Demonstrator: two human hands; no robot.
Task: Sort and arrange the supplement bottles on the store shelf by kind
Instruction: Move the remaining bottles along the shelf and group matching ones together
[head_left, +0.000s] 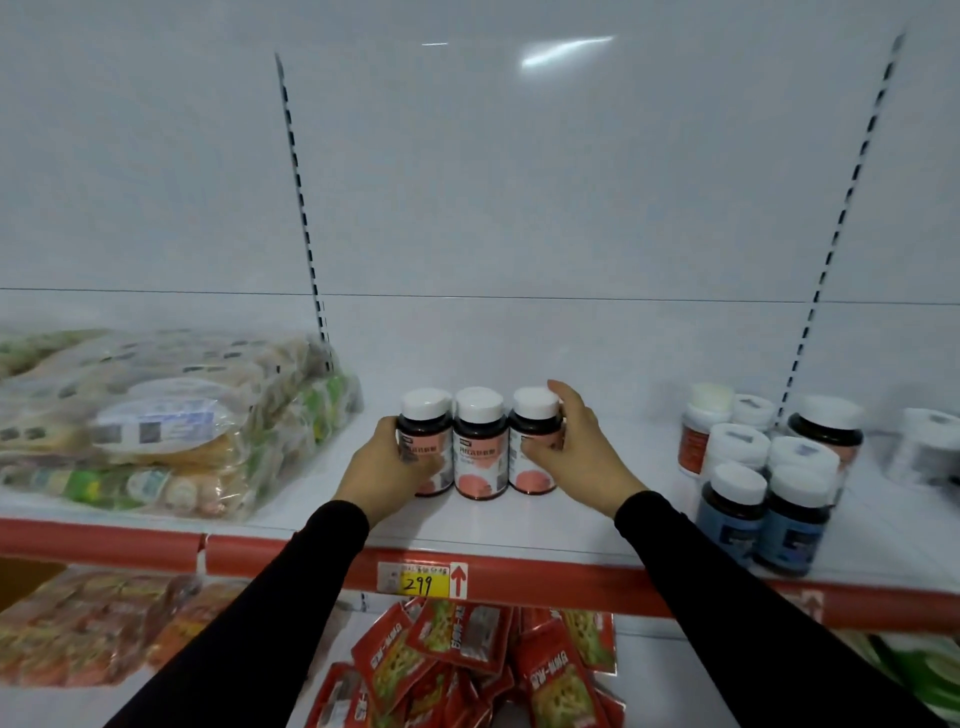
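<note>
Three upright pink-labelled, white-capped bottles (480, 441) touching in a row mid-shelf — mixed cluster of bottles (769, 467) well right.

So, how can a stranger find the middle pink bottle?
Look at the white shelf with the red front edge. Three pink-label bottles stand in a row there. It is the middle pink bottle, the only one no hand touches.

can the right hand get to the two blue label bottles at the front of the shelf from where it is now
Probably yes: the right hand grips the end pink-label bottle, and bare shelf lies between it and the blue-label bottles. It must let go first.
</note>
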